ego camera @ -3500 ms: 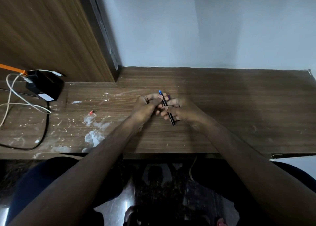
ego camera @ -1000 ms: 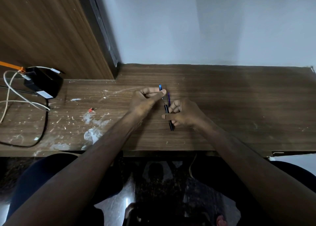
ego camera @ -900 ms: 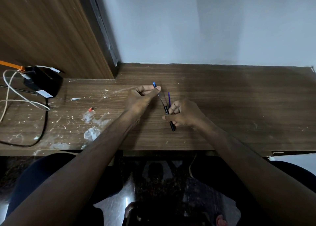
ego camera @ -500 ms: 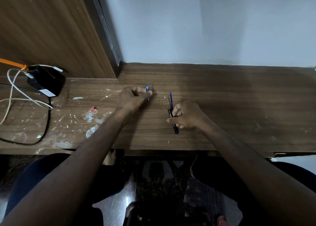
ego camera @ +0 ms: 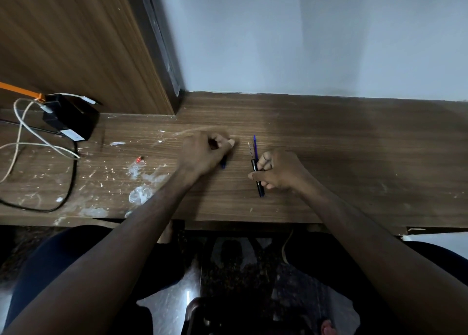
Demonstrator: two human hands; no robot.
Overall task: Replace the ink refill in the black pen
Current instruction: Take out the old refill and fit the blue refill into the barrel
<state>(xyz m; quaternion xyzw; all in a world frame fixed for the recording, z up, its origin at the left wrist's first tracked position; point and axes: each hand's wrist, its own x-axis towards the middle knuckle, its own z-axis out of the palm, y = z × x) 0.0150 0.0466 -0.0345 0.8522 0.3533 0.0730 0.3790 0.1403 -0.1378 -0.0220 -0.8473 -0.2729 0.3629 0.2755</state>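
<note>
A: Left of the black pen [ego camera: 257, 180]?
B: Black adapter [ego camera: 69, 120], white label unreadable. Nearer, left hand [ego camera: 202, 153] fisted around a blue piece [ego camera: 223, 163].
A: The pen itself?
B: Right hand [ego camera: 279, 171] grips it; thin refill [ego camera: 250, 151] protrudes, blue refill [ego camera: 255, 147] alongside.

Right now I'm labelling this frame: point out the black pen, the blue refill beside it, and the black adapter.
black pen [ego camera: 256, 172], head view, barrel below the fingers.
blue refill [ego camera: 255, 146], head view, upper shaft.
black adapter [ego camera: 72, 118], head view, top face.
</note>
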